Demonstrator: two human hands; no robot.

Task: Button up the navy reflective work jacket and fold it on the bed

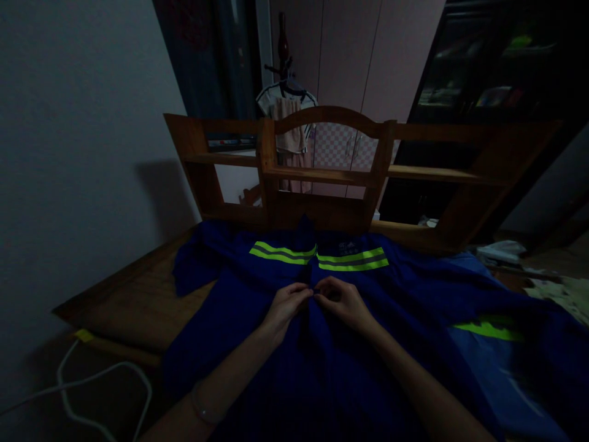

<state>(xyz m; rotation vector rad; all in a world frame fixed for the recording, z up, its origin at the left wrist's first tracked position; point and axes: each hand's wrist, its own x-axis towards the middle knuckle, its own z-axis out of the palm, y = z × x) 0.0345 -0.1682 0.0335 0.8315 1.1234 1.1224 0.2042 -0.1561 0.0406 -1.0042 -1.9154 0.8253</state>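
Note:
A dark blue work jacket (pixel 257 288) with yellow-green and grey reflective strips (pixel 352 260) lies spread over a wooden desk, its collar toward the shelf. Just below the chest strips, my left hand (pixel 288 305) pinches the front edge of the jacket between thumb and fingers. Close against it, my right hand (pixel 344 302) is closed in a pinch on the same front edge. The fingertips of both hands nearly meet at the middle. Whether a button or other fastener sits between them is too dark to tell.
Behind the jacket stands a wooden shelf unit (pixel 322 178). Bare desk top (pixel 133 313) shows at left, with a white cable (pixel 105 371) hanging below. Lighter blue cloth (pixel 510 380) lies under the right sleeve. Clothes (pixel 289 123) hang on a rack beyond, before a pale wardrobe (pixel 345 67).

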